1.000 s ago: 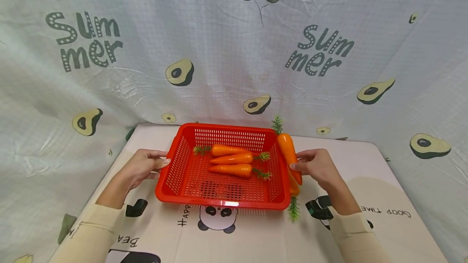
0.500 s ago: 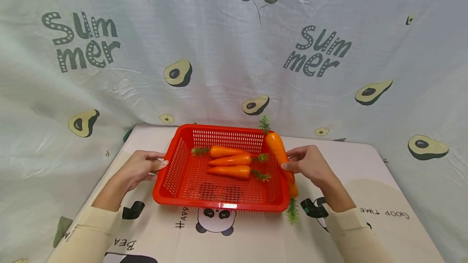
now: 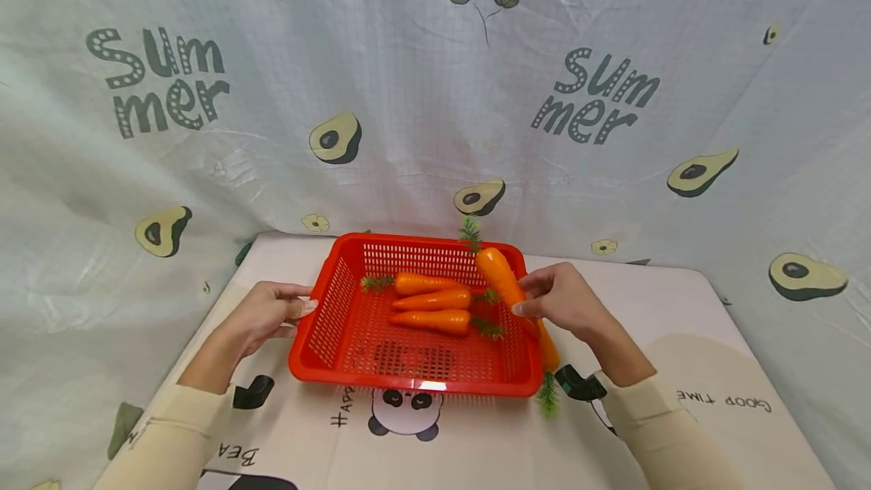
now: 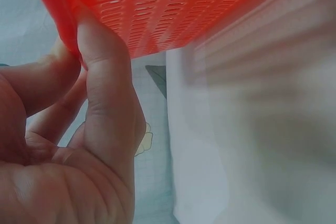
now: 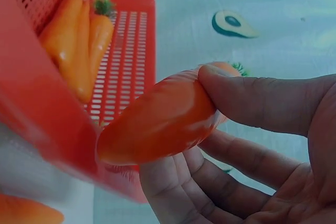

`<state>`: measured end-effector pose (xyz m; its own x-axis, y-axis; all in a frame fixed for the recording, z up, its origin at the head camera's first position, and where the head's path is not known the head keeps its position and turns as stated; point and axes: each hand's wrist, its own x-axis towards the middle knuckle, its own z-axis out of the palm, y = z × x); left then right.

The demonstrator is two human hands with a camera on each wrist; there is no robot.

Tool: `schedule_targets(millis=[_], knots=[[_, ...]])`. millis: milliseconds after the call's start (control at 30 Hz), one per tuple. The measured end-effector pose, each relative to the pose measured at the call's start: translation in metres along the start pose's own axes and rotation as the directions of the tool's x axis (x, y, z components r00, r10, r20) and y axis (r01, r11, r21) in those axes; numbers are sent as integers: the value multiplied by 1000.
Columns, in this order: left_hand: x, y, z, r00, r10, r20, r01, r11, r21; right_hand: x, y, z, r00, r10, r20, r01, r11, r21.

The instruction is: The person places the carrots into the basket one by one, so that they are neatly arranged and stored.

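Note:
A red plastic basket (image 3: 422, 382) with slotted walls stands mid-table, and three carrots (image 3: 435, 299) with green tops lie inside it. My left hand (image 3: 267, 316) pinches the basket's left rim between thumb and fingers; the left wrist view shows the rim (image 4: 58, 14) in that grasp. In my right hand (image 3: 566, 301) is another carrot (image 3: 499, 275), held over the basket's right side with its leafy end pointing away. The right wrist view shows the thumb on top of this carrot (image 5: 163, 116) and fingers beneath. One more carrot (image 3: 548, 350) lies outside, against the basket's right wall, partly hidden.
The table has a pale cloth (image 3: 476, 445) printed with pandas and words. Behind it hangs a white curtain (image 3: 408, 59) with avocado prints, close to the table's back edge.
My right hand has moved left with its carrot, from beside the basket's right rim to over the basket's inside. The left hand keeps hold of the rim.

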<state>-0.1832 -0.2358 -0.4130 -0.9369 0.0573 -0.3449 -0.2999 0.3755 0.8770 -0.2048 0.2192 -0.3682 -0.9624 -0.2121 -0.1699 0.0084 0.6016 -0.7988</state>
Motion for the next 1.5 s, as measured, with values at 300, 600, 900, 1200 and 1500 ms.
schedule_targets(millis=[300, 600, 900, 1200, 1500], knots=[[-1, -1, 1, 1000, -4, -4, 4, 1000, -9, 4, -15, 11, 999, -34, 40, 36, 998, -42], [-1, 1, 2, 1000, -10, -11, 10, 1000, -5, 13, -25, 20, 997, -51, 59, 55, 996, -65], [0, 3, 3, 1000, -19, -20, 19, 1000, -12, 22, -30, 28, 990, -100, 98, 110, 989, -97], [2, 1, 3, 1000, -9, -16, 8, 1000, -13, 31, -32, 40, 974, -165, 153, 181, 978, -100], [1, 0, 2, 1000, -19, -18, 19, 1000, -18, 40, -32, 49, 967, -168, 192, 195, 972, -131]])
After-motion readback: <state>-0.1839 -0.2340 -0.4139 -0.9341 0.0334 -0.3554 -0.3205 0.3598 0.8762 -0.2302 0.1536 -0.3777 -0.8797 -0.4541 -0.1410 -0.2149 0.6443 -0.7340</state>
